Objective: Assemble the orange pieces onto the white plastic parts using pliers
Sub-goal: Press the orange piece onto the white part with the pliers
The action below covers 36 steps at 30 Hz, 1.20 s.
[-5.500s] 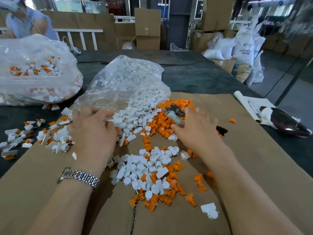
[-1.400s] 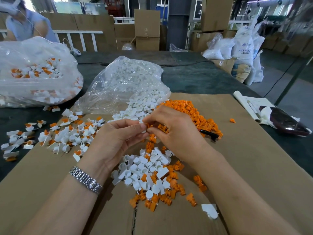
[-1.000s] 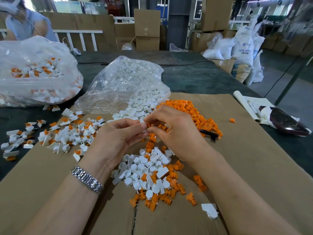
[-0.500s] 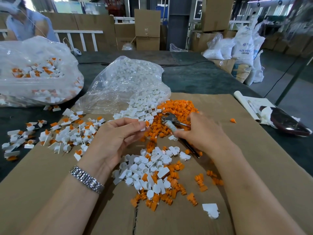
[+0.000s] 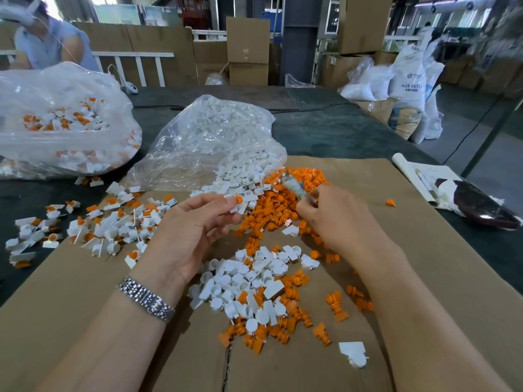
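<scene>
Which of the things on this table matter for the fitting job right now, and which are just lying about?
In the job:
- left hand pinching a white part with orange piece
- right hand gripping the pliers
- loose orange pieces
- bag of white parts
- finished pile

Lying about:
- dark red object on paper
- sacks beyond the table
- cardboard boxes

Cardboard sheet point(image 5: 396, 278) covers the near surface point(image 5: 339, 131). Two bags stand behind it: one point(image 5: 215, 142) at centre, one point(image 5: 56, 123) far left. Loose parts point(image 5: 249, 290) lie on the cardboard between both forearms.

left hand point(image 5: 195, 230) pinching, right hand point(image 5: 336, 219) gripping
</scene>
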Motion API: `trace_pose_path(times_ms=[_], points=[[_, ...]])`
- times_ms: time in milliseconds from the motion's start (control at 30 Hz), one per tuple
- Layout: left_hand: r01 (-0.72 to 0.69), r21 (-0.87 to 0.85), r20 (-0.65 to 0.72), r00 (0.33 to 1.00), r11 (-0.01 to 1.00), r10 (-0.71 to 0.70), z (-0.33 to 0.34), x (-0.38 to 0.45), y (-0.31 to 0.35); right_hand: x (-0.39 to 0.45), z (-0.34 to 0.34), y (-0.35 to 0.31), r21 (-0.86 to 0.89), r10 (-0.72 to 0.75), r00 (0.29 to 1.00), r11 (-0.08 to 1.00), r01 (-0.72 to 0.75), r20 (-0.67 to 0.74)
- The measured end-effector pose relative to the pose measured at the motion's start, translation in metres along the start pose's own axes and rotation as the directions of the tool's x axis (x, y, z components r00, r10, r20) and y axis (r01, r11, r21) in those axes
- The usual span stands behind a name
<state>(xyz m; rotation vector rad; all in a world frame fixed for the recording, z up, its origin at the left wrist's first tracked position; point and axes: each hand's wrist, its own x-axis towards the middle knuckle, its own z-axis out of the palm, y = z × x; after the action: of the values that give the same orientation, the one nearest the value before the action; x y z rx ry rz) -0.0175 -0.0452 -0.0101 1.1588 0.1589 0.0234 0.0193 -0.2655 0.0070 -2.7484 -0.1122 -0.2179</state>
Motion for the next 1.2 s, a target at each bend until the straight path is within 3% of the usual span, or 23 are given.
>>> trace_pose_path(times_ms=[67, 133, 233, 300, 400, 567, 900, 1200], points=[[-0.017, -0.003, 0.004, 1.0, 1.0, 0.017, 0.0, 0.0, 0.0, -0.001, -0.009, -0.002, 0.344, 0.069, 0.997, 0.936, -0.071, 0.018], [-0.036, -0.007, 0.007, 0.999, 0.999, 0.036, 0.0, -0.001, 0.001, -0.003, -0.019, -0.003, 0.652, 0.082, 0.984, 0.739, -0.167, 0.159], [-0.058, -0.03, 0.008, 0.998, 0.998, 0.059, 0.0, -0.001, 0.003, -0.005, -0.028, -0.001, 0.79, -0.129, 0.916, 0.56, -0.248, 0.379], [-0.072, -0.043, 0.007, 0.997, 0.996, 0.073, 0.0, -0.002, 0.003, -0.008, -0.03, -0.002, 0.809, -0.248, 0.854, 0.514, -0.284, 0.457], [-0.092, -0.05, 0.019, 0.996, 0.995, 0.093, 0.0, -0.003, 0.004, -0.016, -0.032, -0.007, 0.745, -0.314, 0.794, 0.622, -0.242, 0.52], [-0.143, -0.036, 0.006, 0.99, 0.989, 0.143, 0.003, -0.004, 0.005, -0.029, -0.035, -0.024, 0.584, -0.328, 0.776, 0.809, -0.063, 0.538], [-0.176, 0.036, -0.056, 0.982, 0.984, 0.178, 0.007, -0.006, 0.003, -0.039, -0.032, -0.039, 0.505, -0.338, 0.812, 0.861, 0.062, 0.476], [-0.157, 0.025, -0.085, 0.984, 0.987, 0.158, 0.006, -0.005, 0.0, -0.043, -0.018, -0.051, 0.376, -0.279, 0.898, 0.916, 0.143, 0.34]])
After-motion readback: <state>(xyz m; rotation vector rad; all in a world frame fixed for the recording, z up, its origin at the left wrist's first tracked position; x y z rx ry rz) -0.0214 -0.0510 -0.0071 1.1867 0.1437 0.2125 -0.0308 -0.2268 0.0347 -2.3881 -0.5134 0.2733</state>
